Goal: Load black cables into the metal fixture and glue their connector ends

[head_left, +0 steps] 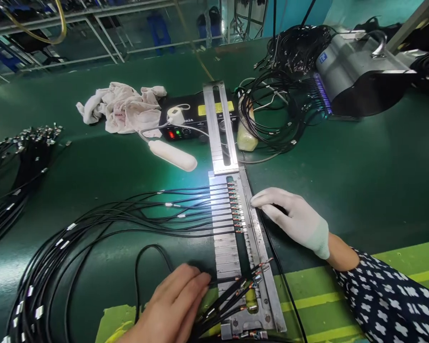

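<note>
A slotted metal fixture (224, 245) runs lengthwise before me, with several black cables (186, 221) laid side by side across its upper half. Their stripped ends and small metal connectors (237, 209) line up along the slot. My bare left hand (177, 300) closes around a bunch of loose black cables (232, 295) at the fixture's lower end; colored wire tips poke out beyond the fingers. In a white glove, my right hand (295, 216) touches the fixture's right rail (252, 224) with its fingertips, thumb a little apart from the index finger. Nothing shows between those fingers.
Behind the fixture stands a black control box (186, 128) with red and green lights. Beside it are a crumpled cloth (119, 109) and a white handle-shaped piece (173, 155). Cable bundles lie left and back right, near a grey hooded machine (361, 71).
</note>
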Demonstrator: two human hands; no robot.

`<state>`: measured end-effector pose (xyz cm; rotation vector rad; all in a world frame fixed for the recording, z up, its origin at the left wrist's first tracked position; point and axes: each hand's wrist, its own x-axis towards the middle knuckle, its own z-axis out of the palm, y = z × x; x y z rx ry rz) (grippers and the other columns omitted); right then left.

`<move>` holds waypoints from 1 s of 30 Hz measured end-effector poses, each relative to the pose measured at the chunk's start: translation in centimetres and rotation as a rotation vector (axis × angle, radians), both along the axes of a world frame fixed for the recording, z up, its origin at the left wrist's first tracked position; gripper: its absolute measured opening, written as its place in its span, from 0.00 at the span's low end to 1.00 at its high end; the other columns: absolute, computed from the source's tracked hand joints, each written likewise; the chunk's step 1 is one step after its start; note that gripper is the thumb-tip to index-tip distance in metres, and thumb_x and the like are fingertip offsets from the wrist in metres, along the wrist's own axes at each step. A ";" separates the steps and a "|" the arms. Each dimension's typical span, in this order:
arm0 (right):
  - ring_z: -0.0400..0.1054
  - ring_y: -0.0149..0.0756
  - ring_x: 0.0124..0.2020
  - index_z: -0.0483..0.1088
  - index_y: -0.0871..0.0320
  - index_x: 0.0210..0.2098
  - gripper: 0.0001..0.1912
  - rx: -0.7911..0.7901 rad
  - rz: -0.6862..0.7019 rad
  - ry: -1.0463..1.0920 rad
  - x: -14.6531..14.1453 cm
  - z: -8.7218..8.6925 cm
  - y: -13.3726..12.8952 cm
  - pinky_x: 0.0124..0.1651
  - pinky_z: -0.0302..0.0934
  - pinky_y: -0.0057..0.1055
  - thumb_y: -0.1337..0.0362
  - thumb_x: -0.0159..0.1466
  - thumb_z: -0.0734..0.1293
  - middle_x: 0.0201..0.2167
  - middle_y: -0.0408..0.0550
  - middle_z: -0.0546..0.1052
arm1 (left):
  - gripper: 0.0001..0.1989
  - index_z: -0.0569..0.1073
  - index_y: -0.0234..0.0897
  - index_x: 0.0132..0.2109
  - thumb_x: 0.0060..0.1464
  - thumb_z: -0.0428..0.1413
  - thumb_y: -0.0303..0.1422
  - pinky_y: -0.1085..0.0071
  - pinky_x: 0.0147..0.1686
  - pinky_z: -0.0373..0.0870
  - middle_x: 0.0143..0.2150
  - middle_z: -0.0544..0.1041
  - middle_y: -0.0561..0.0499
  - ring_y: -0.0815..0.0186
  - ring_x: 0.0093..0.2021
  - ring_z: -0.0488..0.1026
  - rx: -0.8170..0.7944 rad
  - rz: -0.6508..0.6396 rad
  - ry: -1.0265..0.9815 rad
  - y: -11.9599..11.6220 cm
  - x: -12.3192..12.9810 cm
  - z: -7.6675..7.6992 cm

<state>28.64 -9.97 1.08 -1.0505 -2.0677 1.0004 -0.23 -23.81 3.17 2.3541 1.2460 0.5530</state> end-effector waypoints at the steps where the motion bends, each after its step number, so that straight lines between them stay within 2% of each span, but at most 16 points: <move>1: 0.69 0.31 0.47 0.74 0.54 0.43 0.12 -0.002 -0.002 0.003 0.0 0.0 0.0 0.54 0.61 0.30 0.70 0.68 0.60 0.45 0.43 0.75 | 0.13 0.69 0.35 0.51 0.62 0.46 0.23 0.72 0.44 0.71 0.40 0.75 0.46 0.66 0.40 0.72 0.005 -0.002 0.001 0.0 0.2 0.3; 5: 0.69 0.31 0.47 0.74 0.55 0.43 0.12 -0.009 -0.002 0.009 -0.1 0.2 0.0 0.54 0.61 0.30 0.71 0.67 0.60 0.44 0.43 0.76 | 0.13 0.69 0.36 0.50 0.62 0.46 0.23 0.70 0.40 0.72 0.37 0.75 0.46 0.65 0.37 0.73 -0.076 -0.003 0.019 0.0 0.7 1.2; 9: 0.69 0.32 0.48 0.74 0.54 0.43 0.11 -0.023 -0.003 -0.015 0.0 0.4 -0.1 0.54 0.61 0.31 0.69 0.68 0.60 0.45 0.43 0.76 | 0.10 0.71 0.39 0.48 0.59 0.52 0.25 0.63 0.40 0.70 0.31 0.76 0.49 0.62 0.34 0.72 -0.063 -0.076 0.015 -0.4 0.9 1.0; 11: 0.68 0.34 0.49 0.74 0.52 0.43 0.11 -0.028 -0.002 -0.051 0.1 0.4 -0.2 0.55 0.61 0.33 0.66 0.69 0.59 0.46 0.43 0.75 | 0.11 0.73 0.40 0.47 0.59 0.53 0.25 0.64 0.36 0.70 0.31 0.76 0.49 0.62 0.35 0.72 -0.094 -0.091 -0.050 -0.6 1.0 1.1; 13: 0.68 0.36 0.50 0.74 0.50 0.43 0.12 -0.024 0.003 -0.091 0.3 0.2 -0.2 0.55 0.62 0.36 0.64 0.69 0.59 0.47 0.42 0.75 | 0.11 0.74 0.39 0.47 0.59 0.53 0.24 0.68 0.34 0.71 0.35 0.76 0.46 0.63 0.36 0.72 -0.275 -0.063 -0.159 -0.6 1.1 1.8; 15: 0.68 0.38 0.50 0.74 0.48 0.43 0.12 -0.011 0.006 -0.125 0.5 0.0 -0.2 0.56 0.62 0.39 0.61 0.70 0.59 0.48 0.42 0.74 | 0.11 0.75 0.38 0.47 0.59 0.53 0.24 0.71 0.37 0.72 0.40 0.74 0.44 0.65 0.38 0.73 -0.494 -0.017 -0.278 -0.3 1.3 2.9; 17: 0.69 0.41 0.51 0.74 0.46 0.44 0.12 0.009 0.000 -0.162 0.7 -0.1 -0.5 0.55 0.64 0.41 0.59 0.70 0.59 0.49 0.41 0.74 | 0.11 0.76 0.37 0.47 0.59 0.54 0.25 0.72 0.40 0.73 0.42 0.74 0.44 0.66 0.40 0.74 -0.598 0.001 -0.385 0.2 1.1 3.9; 19: 0.69 0.42 0.51 0.74 0.44 0.44 0.13 0.044 -0.001 -0.198 0.8 0.0 -1.0 0.55 0.65 0.42 0.58 0.70 0.58 0.50 0.40 0.74 | 0.09 0.76 0.38 0.46 0.60 0.54 0.25 0.72 0.43 0.72 0.41 0.75 0.46 0.66 0.42 0.74 -0.565 0.038 -0.445 1.0 0.2 4.3; 21: 0.70 0.42 0.51 0.74 0.42 0.45 0.13 0.097 0.007 -0.215 1.0 0.1 -1.9 0.53 0.68 0.40 0.57 0.70 0.58 0.52 0.39 0.73 | 0.09 0.75 0.39 0.45 0.61 0.52 0.26 0.71 0.44 0.71 0.40 0.75 0.48 0.66 0.43 0.73 -0.404 0.143 -0.412 2.0 -1.6 4.0; 23: 0.71 0.41 0.50 0.73 0.41 0.48 0.13 0.150 0.020 -0.219 1.1 0.2 -2.9 0.50 0.70 0.37 0.58 0.70 0.59 0.53 0.39 0.72 | 0.09 0.73 0.40 0.47 0.63 0.51 0.27 0.69 0.46 0.69 0.42 0.75 0.48 0.66 0.45 0.71 -0.183 0.263 -0.208 3.1 -4.0 3.0; 25: 0.72 0.40 0.48 0.72 0.40 0.49 0.13 0.205 0.038 -0.211 1.1 0.2 -4.0 0.48 0.72 0.35 0.58 0.69 0.60 0.52 0.40 0.73 | 0.09 0.72 0.39 0.48 0.64 0.49 0.29 0.65 0.48 0.68 0.45 0.74 0.47 0.63 0.47 0.69 -0.039 0.307 0.084 3.9 -6.5 1.8; 27: 0.73 0.40 0.46 0.72 0.41 0.48 0.12 0.250 0.052 -0.196 1.0 0.3 -5.1 0.46 0.73 0.35 0.60 0.68 0.60 0.50 0.42 0.74 | 0.10 0.71 0.37 0.49 0.64 0.48 0.30 0.61 0.50 0.66 0.47 0.73 0.45 0.60 0.49 0.67 -0.004 0.306 0.235 4.5 -8.2 0.9; 30: 0.73 0.41 0.45 0.72 0.44 0.48 0.12 0.244 0.068 -0.171 0.7 0.5 -6.6 0.45 0.73 0.36 0.63 0.67 0.61 0.47 0.45 0.75 | 0.10 0.70 0.36 0.49 0.64 0.48 0.32 0.59 0.49 0.65 0.46 0.73 0.45 0.58 0.48 0.67 -0.014 0.276 0.285 4.9 -9.2 0.4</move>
